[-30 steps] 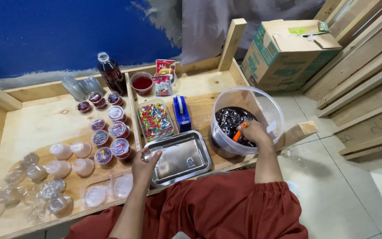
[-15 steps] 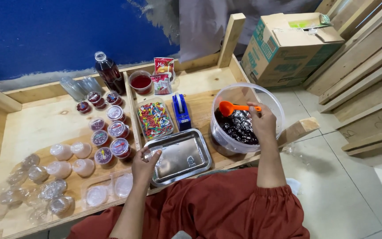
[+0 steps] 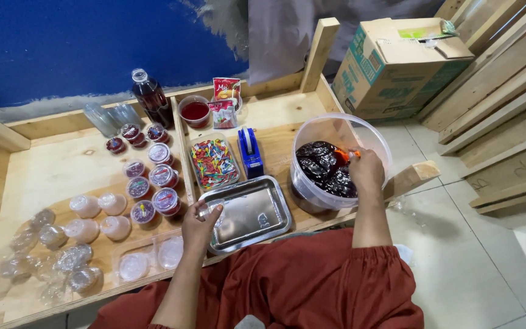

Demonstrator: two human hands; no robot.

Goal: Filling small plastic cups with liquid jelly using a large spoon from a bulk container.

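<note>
A: Status of the hands in that frame?

B: Right hand (image 3: 366, 172) was down in the clear tub (image 3: 377, 139), fingers closed on an orange scoop (image 3: 343, 155), its bowl buried in the dark jelly (image 3: 324, 167). Left hand (image 3: 199, 222) gripped a small clear cup (image 3: 205, 210) just over the near-left edge of the steel tray (image 3: 263, 213).

A: Handling?

B: My read: jelly was soft, wet, slippery, likely to slide off the scoop, so keep it level. Cup was thin plastic, light, easy to crush; hold by the sidewall, gently. Tub looked heavy with that fill.

A: Counts?

B: One tub, one scoop, one tray, one blue tape dispenser (image 3: 251, 152), one tray of coloured sprinkles (image 3: 214, 163). One dark bottle (image 3: 151, 97), one cup of red liquid (image 3: 195, 111), sachets (image 3: 225, 100) beside it, number unclear. Filled cups (image 3: 153, 176) with dark jelly: eight as far as I could count. Pale filled cups (image 3: 95, 213): four. Two loose lids (image 3: 150, 259) near the front edge. Empty cups (image 3: 44, 256) at the left were a clear jumble; couldn't count.
</note>
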